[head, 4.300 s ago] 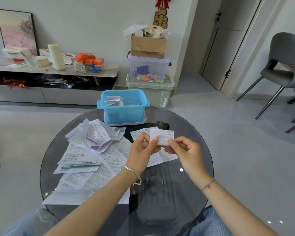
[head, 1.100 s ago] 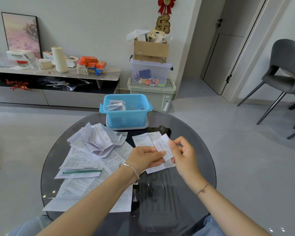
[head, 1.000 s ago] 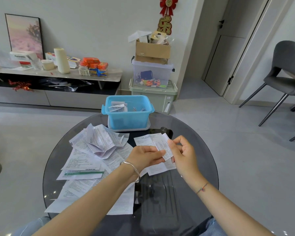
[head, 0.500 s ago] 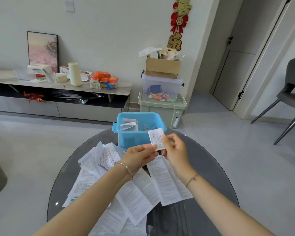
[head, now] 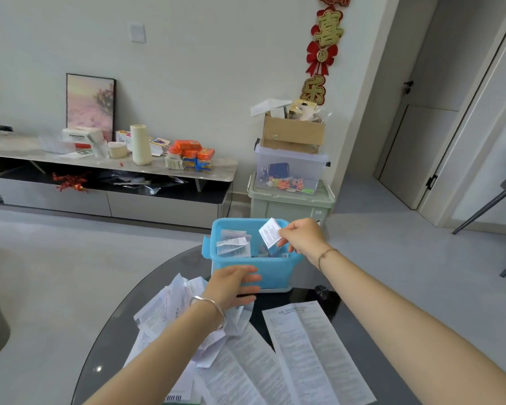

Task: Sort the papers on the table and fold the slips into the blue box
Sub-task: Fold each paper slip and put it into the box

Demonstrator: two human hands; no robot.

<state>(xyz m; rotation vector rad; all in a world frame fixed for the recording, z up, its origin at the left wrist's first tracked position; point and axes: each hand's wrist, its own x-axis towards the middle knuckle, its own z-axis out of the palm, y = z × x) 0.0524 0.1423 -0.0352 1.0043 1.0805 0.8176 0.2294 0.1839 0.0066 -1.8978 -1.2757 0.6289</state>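
The blue box (head: pixel 272 268) stands at the far side of the round glass table (head: pixel 120 323), with several folded slips (head: pixel 232 246) inside it. My right hand (head: pixel 303 236) pinches a small folded slip (head: pixel 270 235) just above the box's right half. My left hand (head: pixel 232 285) hovers in front of the box's near wall with its fingers relaxed and holds nothing. A heap of crumpled and flat papers (head: pixel 170 311) lies under my left wrist. Long printed sheets (head: pixel 313 352) lie flat on the table nearer to me.
Behind the table stand a green bin (head: pixel 289 204), a clear bin and a cardboard box, stacked against the wall. A low sideboard (head: pixel 108 168) with packets runs along the left wall. A grey chair's legs (head: pixel 479 209) show at the far right.
My right hand has carried the folded slip forward over the blue box. My left hand let go of the slip and now hovers by the box's front. The view has moved closer.
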